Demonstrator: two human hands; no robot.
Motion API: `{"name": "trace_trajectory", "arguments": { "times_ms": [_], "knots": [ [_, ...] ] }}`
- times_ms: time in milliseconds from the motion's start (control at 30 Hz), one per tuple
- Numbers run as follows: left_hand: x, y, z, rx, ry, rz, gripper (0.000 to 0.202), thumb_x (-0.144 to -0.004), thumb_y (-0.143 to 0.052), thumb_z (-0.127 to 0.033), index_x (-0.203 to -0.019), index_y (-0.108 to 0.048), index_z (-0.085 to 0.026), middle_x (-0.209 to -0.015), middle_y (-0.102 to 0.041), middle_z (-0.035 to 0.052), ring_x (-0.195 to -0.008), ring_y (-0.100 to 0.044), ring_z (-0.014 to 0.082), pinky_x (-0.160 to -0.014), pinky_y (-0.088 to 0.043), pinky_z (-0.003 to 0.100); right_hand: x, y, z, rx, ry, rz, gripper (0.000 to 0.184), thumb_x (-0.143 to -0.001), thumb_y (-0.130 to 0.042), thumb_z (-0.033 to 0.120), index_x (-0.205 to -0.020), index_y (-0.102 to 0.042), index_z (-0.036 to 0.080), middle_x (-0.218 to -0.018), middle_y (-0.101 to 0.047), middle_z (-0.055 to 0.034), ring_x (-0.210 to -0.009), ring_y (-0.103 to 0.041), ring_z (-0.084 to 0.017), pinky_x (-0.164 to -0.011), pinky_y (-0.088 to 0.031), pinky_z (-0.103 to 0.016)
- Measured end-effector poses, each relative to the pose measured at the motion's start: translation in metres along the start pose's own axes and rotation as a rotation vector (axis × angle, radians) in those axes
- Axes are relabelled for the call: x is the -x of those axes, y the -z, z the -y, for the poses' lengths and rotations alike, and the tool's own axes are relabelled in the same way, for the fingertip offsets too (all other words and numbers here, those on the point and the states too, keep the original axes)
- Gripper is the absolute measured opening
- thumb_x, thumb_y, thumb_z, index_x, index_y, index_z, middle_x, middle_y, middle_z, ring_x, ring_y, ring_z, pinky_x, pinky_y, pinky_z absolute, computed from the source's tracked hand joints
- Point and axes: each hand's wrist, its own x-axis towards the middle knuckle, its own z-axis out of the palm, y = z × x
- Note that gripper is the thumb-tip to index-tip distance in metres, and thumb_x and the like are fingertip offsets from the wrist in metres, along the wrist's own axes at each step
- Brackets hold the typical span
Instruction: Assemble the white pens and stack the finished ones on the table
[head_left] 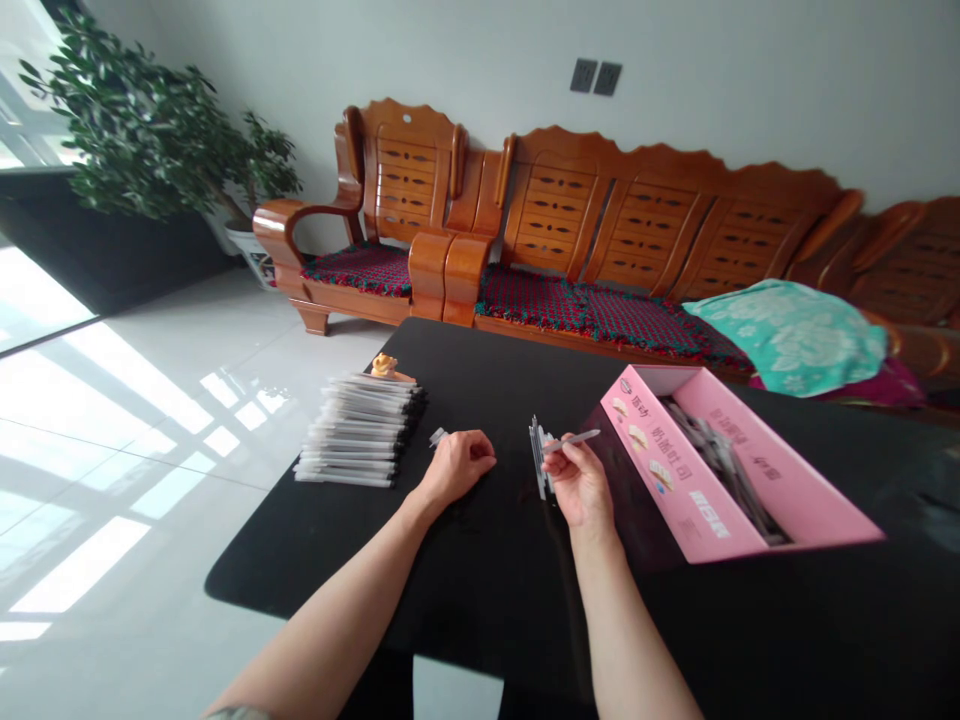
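My right hand [581, 488] pinches a pale, slim pen [585, 437] between thumb and fingers, its tip pointing right. Just left of that hand, several thin grey pen parts [537, 460] lie on the black table [495, 570]. My left hand [459, 468] rests near the table surface with fingers curled together; whatever they may hold is hidden. Beside its knuckles are small clear pieces [437, 437], perhaps pen caps, too small to make out. Farther left, a stack of whitish pens with black ends [352, 435] lies in a neat row.
An open pink box [694, 500] with dark slim items inside stands to the right. A small orange figure [385, 366] sits behind the pen stack. Beyond the table are a wooden bench [570, 200] with a turquoise cloth [795, 335] and a potted plant [157, 140].
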Motion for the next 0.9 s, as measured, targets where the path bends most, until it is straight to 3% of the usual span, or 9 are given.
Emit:
{"name": "trace_trajectory", "arguments": {
  "times_ms": [133, 267, 667, 900],
  "knots": [
    [-0.002, -0.002, -0.002, 0.574, 0.101, 0.08, 0.03, -0.073, -0.072, -0.031, -0.095, -0.067, -0.012, -0.064, -0.061, -0.0007, -0.056, -0.06, 0.0118, -0.055, -0.049, 0.023, 0.003, -0.004, -0.001, 0.052, -0.001, 0.033, 0.023, -0.068, -0.078, 0.02, -0.087, -0.066, 0.018, -0.075, -0.076, -0.0049, -0.061, -0.073, -0.017, -0.056, -0.061, -0.026],
    [-0.001, 0.001, -0.004, 0.822, 0.192, 0.114, 0.04, -0.066, -0.08, -0.035, -0.094, -0.07, -0.009, -0.074, -0.068, 0.0045, -0.063, -0.064, 0.0116, -0.065, -0.054, 0.024, 0.008, -0.012, -0.002, 0.108, -0.008, 0.08, 0.025, -0.067, -0.078, 0.02, -0.087, -0.063, 0.019, -0.076, -0.076, -0.0048, -0.063, -0.074, -0.02, -0.057, -0.061, -0.028],
    [-0.001, -0.004, 0.002, 0.929, 0.23, 0.187, 0.039, -0.065, -0.083, -0.034, -0.088, -0.065, -0.008, -0.075, -0.07, 0.0071, -0.067, -0.068, 0.0139, -0.067, -0.055, 0.026, 0.011, -0.018, -0.004, 0.163, -0.023, 0.124, 0.022, -0.07, -0.077, 0.018, -0.084, -0.06, 0.017, -0.08, -0.077, -0.0079, -0.067, -0.075, -0.021, -0.058, -0.061, -0.027],
    [-0.001, 0.002, -0.005, 0.913, 0.205, 0.09, 0.031, -0.067, -0.08, -0.03, -0.088, -0.069, -0.01, -0.068, -0.065, 0.0022, -0.061, -0.062, 0.01, -0.063, -0.053, 0.022, 0.01, -0.016, -0.005, 0.157, -0.019, 0.134, 0.023, -0.07, -0.076, 0.018, -0.085, -0.059, 0.018, -0.079, -0.077, -0.0073, -0.067, -0.075, -0.022, -0.058, -0.061, -0.027]
  ]
}}
